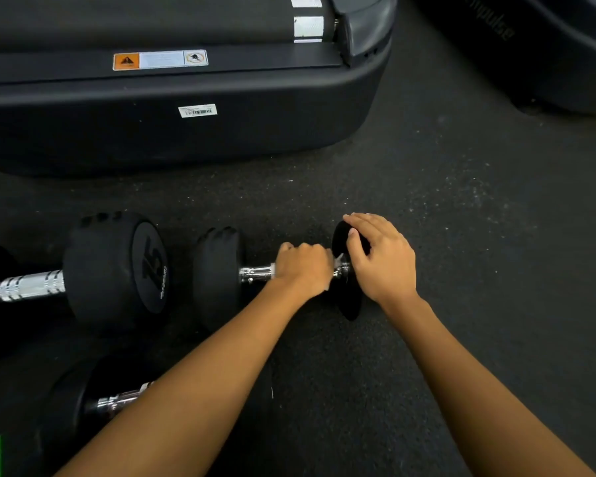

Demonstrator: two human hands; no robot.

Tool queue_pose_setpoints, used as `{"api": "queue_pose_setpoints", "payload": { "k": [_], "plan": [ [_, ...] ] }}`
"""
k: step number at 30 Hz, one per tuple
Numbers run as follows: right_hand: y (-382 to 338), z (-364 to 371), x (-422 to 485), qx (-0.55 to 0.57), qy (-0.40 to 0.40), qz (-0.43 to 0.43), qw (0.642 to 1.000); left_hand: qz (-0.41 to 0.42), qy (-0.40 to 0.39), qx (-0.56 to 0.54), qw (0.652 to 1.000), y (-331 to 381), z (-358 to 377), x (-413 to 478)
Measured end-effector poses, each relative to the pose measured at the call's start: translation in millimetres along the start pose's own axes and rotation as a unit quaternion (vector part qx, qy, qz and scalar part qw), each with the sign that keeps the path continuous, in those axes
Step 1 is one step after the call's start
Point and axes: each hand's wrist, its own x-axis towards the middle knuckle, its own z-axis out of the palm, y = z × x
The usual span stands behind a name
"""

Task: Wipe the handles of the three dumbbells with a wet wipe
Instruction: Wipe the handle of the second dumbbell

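Below, left hand [301, 268] fisted round dumbbell handle [255, 273], right hand [379, 256] spread on its end, neighbour [114, 270] marked "15"

Three dumbbells on floor [444, 208], before treadmill [186, 125]. Middle dumbbell [221, 273] lies crosswise; left hand [303, 270] around its handle, right hand [379, 256] on its right head. "15" dumbbell [114, 270] just left of it, end to end. Third dumbbell [83, 404] nearer, under left forearm. Second machine [547, 53] behind right.
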Motion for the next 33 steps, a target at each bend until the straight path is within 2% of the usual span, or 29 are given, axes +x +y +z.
{"api": "queue_pose_setpoints", "payload": {
  "k": [3, 6, 9, 12, 16, 18, 22, 25, 29, 31, 33],
  "plan": [
    [-0.3, -1.0, -0.5, 0.002, 0.000, 0.002, 1.000, 0.046, 0.033, -0.053, 0.997, -0.8, 6.9, -6.2],
    [0.1, -1.5, -1.3, 0.002, -0.001, 0.002, 1.000, 0.037, 0.075, -0.073, 0.994, -16.9, 12.2, -11.4],
    [-0.6, -1.9, -0.6, 0.006, 0.002, 0.001, 1.000, -0.022, 0.015, -0.053, 0.998, -17.8, 3.3, -6.2],
    [-1.1, -1.9, 0.2, 0.004, 0.003, 0.002, 1.000, -0.017, -0.017, -0.019, 1.000, 0.2, -3.2, -0.5],
    [-0.9, -1.5, -0.2, 0.004, -0.001, 0.005, 1.000, 0.038, 0.050, -0.068, 0.996, 0.6, 8.9, -8.3],
    [0.1, -1.6, -0.9, 0.004, -0.002, 0.003, 1.000, 0.039, 0.086, -0.076, 0.993, -11.9, 14.3, -11.9],
    [-0.9, -1.4, -0.6, 0.006, -0.003, 0.002, 1.000, -0.024, 0.038, -0.025, 0.999, -13.1, 7.0, -6.1],
    [-0.9, -1.6, 1.5, 0.005, -0.006, 0.003, 1.000, 0.001, 0.035, -0.011, 0.999, 3.2, 4.2, -4.0],
    [0.3, -1.4, 0.9, 0.006, -0.005, 0.003, 1.000, 0.067, 0.103, -0.074, 0.990, -8.7, 18.2, -15.1],
    [0.1, -1.2, 0.1, 0.005, -0.004, 0.001, 1.000, 0.064, 0.106, -0.073, 0.990, -19.6, 17.8, -15.3],
    [-0.8, -1.3, 0.1, 0.007, -0.003, 0.001, 1.000, 0.027, 0.081, -0.050, 0.995, -19.5, 12.4, -11.6]
  ]
}}
